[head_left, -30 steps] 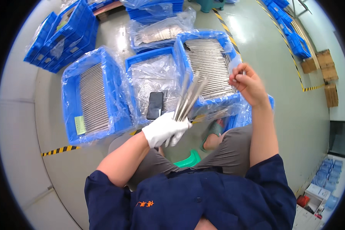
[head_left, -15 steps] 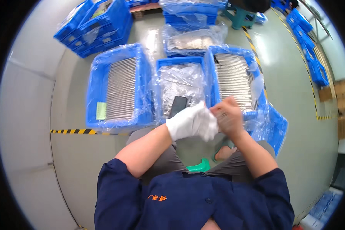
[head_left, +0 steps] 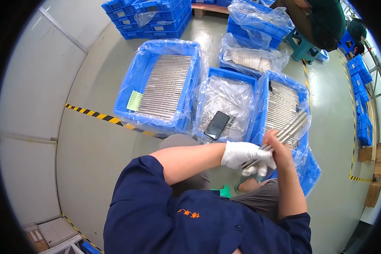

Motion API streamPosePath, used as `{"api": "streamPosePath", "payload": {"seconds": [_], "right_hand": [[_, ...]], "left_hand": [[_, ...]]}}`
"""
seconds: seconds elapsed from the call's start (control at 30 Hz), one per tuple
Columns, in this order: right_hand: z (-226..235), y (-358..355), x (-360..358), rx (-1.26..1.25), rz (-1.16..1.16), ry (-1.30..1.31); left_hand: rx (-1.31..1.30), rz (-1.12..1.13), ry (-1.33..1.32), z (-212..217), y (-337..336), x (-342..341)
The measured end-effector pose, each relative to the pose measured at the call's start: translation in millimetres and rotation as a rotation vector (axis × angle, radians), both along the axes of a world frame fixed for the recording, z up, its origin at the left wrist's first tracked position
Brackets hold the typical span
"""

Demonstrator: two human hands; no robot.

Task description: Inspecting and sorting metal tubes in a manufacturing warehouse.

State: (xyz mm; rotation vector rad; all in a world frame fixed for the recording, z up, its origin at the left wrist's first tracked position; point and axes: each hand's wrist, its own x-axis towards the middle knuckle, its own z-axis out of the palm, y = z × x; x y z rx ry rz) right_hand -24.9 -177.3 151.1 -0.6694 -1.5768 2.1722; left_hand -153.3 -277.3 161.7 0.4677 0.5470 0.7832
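Note:
A small bundle of thin metal rods [head_left: 295, 126] slants up to the right between my two hands. My left hand [head_left: 246, 155], in a white glove, is closed around its lower end. My bare right hand [head_left: 279, 149] grips the rods higher up, just beside the glove. Both hands are at the near edge of the right blue crate [head_left: 258, 132], which holds rows of similar rods [head_left: 279, 101] in a plastic liner. The upper ends of the bundle reach over that crate's near right part.
Rods fill a left blue crate [head_left: 125, 93] with a green label [head_left: 134, 100]. A black phone [head_left: 217, 125] lies on plastic film in the middle crate [head_left: 200, 99]. Behind are stacked crates [head_left: 169, 21], a teal stool [head_left: 302, 48] and another person [head_left: 324, 23]. A green stool [head_left: 225, 191] shows below me.
My view has turned, so the crates appear further right and tilted. The hands, blurred together before, now plainly hold the bundle of rods, which did not show clearly earlier.

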Motion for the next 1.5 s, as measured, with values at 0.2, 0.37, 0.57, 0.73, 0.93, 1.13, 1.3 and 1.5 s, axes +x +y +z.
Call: {"api": "streamPosePath", "payload": {"seconds": [0.2, 0.37, 0.57, 0.73, 0.93, 1.13, 1.3, 1.5], "right_hand": [[5.5, 12.9, -11.1, -0.457, -0.342, -0.197], [-3.0, 29.9, 6.8, -0.343, -0.186, -0.288], [0.4, 13.8, 17.0, 0.985, 0.186, -0.493], [13.3, 37.6, 14.6, 0.177, -0.23, -0.234], [23.3, 41.8, 16.1, -0.148, -0.292, 0.24], [15.7, 30.3, 9.9, 0.426, -0.403, 0.0], [13.1, 18.5, 4.2, 0.501, -0.503, -0.005], [38.9, 37.5, 32.1, 0.3, -0.13, -0.082]], "left_hand": [[-0.171, 0.186, 0.538, 7.4, -2.2, -16.8], [-0.098, 0.378, 0.643, 5.2, -3.7, -44.6], [-0.091, 0.473, 0.655, 15.0, 2.5, -34.1], [-0.07, 0.476, 0.655, 6.5, -1.7, -39.9], [-0.059, 0.435, 0.675, 8.4, 0.2, -36.6], [-0.078, 0.404, 0.671, 10.3, -1.8, -32.9], [-0.076, 0.444, 0.641, 6.3, -6.9, -28.6], [-0.107, 0.385, 0.617, 12.6, -4.9, -46.6]]}}
